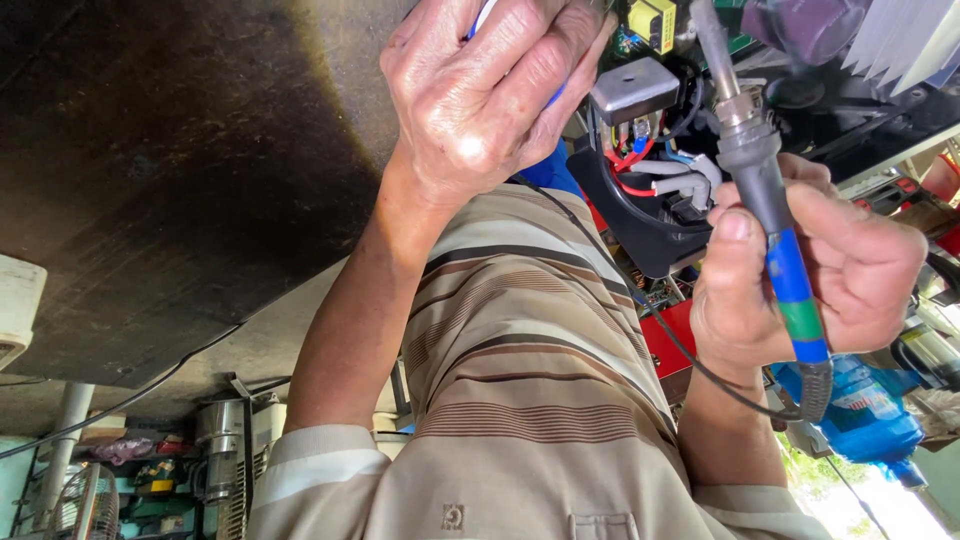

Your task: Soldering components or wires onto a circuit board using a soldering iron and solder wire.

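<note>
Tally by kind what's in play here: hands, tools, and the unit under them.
Hands: 2 (left hand, right hand)
Soldering iron: 1, in the right hand
Blue-and-white item: 1, in the left hand
Open electronic unit: 1
Total: 5

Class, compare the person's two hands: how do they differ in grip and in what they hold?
The left hand is curled tight, its back to the camera, hiding most of a blue-and-white object. The right hand grips a soldering iron in plain view, thumb pressed along the handle. Both are closed around something and work at the same opened device with its wires showing.
</note>
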